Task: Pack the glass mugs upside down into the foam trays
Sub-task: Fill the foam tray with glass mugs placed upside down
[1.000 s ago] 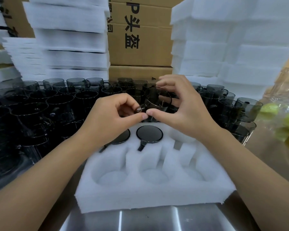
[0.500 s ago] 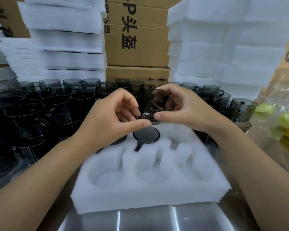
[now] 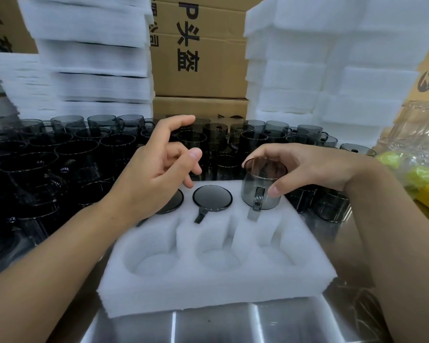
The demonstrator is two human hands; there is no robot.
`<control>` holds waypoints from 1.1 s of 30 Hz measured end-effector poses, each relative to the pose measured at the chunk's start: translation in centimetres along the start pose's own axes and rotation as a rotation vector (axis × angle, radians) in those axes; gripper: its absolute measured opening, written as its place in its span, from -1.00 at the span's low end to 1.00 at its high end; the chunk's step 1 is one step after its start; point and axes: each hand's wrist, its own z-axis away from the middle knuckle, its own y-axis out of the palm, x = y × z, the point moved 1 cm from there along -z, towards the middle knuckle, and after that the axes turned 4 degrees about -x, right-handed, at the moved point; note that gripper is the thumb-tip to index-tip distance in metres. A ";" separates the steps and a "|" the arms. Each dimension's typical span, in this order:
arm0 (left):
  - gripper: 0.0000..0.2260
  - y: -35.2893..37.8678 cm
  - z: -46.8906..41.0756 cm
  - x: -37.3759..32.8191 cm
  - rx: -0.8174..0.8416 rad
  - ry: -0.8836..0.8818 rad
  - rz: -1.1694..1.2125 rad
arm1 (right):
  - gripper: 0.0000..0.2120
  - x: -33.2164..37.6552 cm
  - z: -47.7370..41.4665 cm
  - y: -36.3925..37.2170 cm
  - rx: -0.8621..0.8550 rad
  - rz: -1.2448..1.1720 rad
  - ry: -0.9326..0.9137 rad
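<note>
Since the glass mug [image 3: 262,186] is already turned base up at the far right pocket of the foam tray [image 3: 208,288], the step in hand is, by my judgement, the seating; how deep the rim sits I cannot tell. The handle faces the person, just above the slot cut for it; so the mug should go straight down, without twisting, until its base lies level with the seated mug [image 3: 212,197] in the middle pocket. The right hand [image 3: 307,167] grips the mug, fingers curled over the base and thumb by the handle; it should let go only once the glass settles. The left hand [image 3: 156,169] hovers with fingers apart, holding nothing, above the far left pocket; it could steady the tray. The three near pockets wait empty; loose mugs [image 3: 84,149] crowd the desk [image 3: 208,325] behind, so the withdrawing wrist needs care.
</note>
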 end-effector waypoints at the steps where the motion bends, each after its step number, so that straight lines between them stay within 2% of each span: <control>1: -0.67 0.0 0.0 0.0 0.002 -0.001 -0.001 | -0.52 0.0 0.0 0.0 -0.004 -0.001 0.009; 6: -0.67 0.1 0.0 0.1 0.009 -0.005 -0.028 | -0.46 0.0 -0.1 0.2 0.021 0.042 0.039; 19: -0.68 0.1 0.0 -0.1 0.033 -0.036 -0.083 | -0.47 -0.1 -0.1 0.2 0.155 0.106 0.078; 25: -0.72 0.1 0.0 0.1 0.045 -0.043 -0.072 | -0.48 -0.1 -0.7 0.4 0.056 0.160 0.060; 33: -0.75 0.2 0.1 0.1 0.057 -0.056 -0.057 | -0.51 -0.1 -0.8 0.3 0.063 0.222 0.056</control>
